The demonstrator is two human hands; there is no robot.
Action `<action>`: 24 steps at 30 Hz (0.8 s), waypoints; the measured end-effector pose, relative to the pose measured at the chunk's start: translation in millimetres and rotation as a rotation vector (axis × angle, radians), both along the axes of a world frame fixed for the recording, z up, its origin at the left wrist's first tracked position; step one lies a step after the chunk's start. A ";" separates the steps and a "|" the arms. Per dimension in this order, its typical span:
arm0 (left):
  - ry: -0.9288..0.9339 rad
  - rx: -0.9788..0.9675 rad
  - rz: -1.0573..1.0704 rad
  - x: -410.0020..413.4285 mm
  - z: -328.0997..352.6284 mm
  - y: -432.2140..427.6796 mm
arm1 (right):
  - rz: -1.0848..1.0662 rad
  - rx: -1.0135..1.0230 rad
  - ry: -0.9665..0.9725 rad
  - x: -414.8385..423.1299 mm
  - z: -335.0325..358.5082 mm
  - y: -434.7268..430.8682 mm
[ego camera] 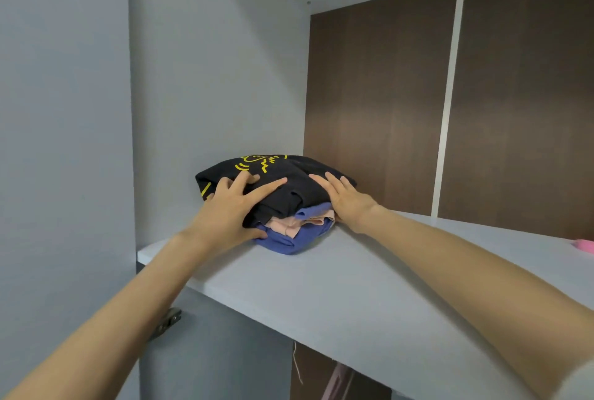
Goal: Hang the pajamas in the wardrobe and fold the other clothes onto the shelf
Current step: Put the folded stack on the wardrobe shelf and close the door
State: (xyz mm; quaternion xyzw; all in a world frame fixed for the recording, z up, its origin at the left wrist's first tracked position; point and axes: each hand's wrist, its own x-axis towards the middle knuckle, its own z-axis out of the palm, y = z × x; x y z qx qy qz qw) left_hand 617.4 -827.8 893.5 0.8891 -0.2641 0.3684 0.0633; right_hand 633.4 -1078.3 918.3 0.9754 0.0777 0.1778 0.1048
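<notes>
Black yellow-printed top [283,187] crowning folded blue and pink clothes [289,237], stack lying crosswise on grey shelf [321,290], left hand [225,213] spread over it, right hand [345,200] flat against its right end

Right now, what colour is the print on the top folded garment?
Yellow print on the black garment; head view.
</notes>
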 end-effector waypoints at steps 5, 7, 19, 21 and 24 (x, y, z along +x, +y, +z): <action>0.018 -0.026 0.008 2.9 -3.0 -2.6 | -0.034 -0.040 0.022 5.7 0.0 -1.8; 0.023 -0.020 0.023 -1.1 -3.3 -3.5 | -0.055 -0.052 0.039 2.1 2.5 -1.3; 0.252 -0.098 -0.122 -44.9 30.4 1.3 | 0.071 0.180 -0.063 -69.8 32.4 10.3; 0.235 -0.135 -0.162 -58.4 31.0 4.3 | 0.077 0.263 -0.112 -89.2 33.6 18.0; 0.187 -0.210 -0.245 -79.1 33.1 13.9 | 0.067 0.364 -0.163 -118.8 35.1 32.6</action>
